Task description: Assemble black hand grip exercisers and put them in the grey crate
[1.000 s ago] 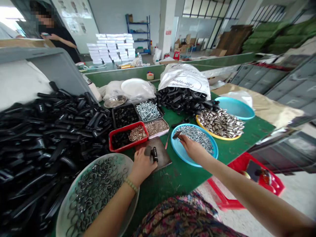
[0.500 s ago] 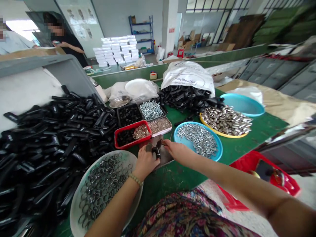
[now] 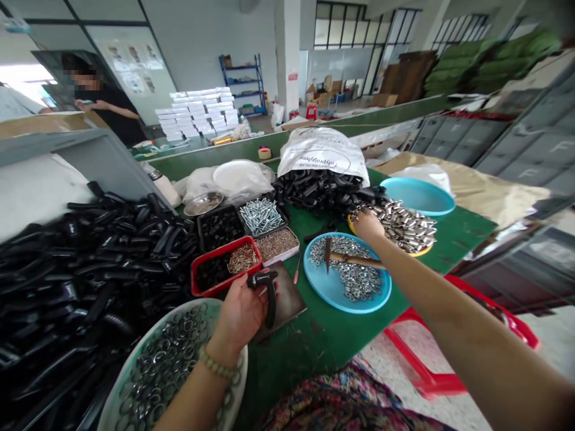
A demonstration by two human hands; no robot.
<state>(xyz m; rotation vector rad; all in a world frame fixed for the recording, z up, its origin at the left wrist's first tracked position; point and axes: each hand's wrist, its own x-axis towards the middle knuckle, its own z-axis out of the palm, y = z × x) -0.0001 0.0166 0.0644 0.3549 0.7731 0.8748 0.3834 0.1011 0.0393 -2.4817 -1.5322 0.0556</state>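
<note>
My left hand is closed around a black plastic handle with a T-shaped top, held up over a flat metal plate. Reaching across the table, my right hand touches the left side of a pile of shiny metal sleeves on a yellow tray. Its fingertips are partly lost among the sleeves, so their grip is unclear. Below that forearm, a hammer with a wooden handle lies across a blue basin of small metal nuts.
Black handles are heaped at left, beside a white basin of metal rings. A red tray, a box of rivets and a tray of screws stand ahead. A white sack spills black parts. A person stands behind.
My right hand has moved from the metal plate out to the metal sleeves. The hammer now lies on the blue basin. My left hand has turned and lifted the black handle.
</note>
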